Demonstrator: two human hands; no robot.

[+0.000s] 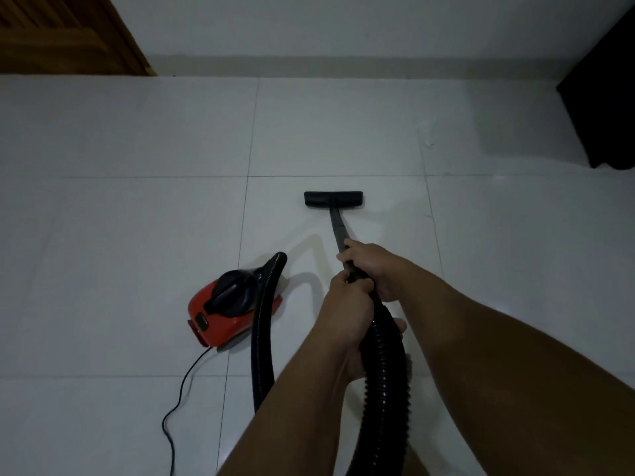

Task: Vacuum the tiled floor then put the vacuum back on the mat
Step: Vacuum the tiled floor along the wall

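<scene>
A small red and black vacuum body (226, 305) lies on the pale tiled floor (137, 235), left of my arms. Its ribbed black hose (386, 372) loops from the body's nose down and back up to a black wand (338, 231). The wand ends in a flat black floor nozzle (333, 199) resting on a tile ahead of me. My right hand (374, 266) grips the wand's upper end. My left hand (347, 314) is closed around the hose just behind it. No mat is in view.
A thin black power cord (182, 393) trails from the vacuum's rear toward the bottom edge. A white wall with a skirting runs across the back. A wooden door (65, 32) is at the far left and a dark curtain-like object (604, 108) at the far right.
</scene>
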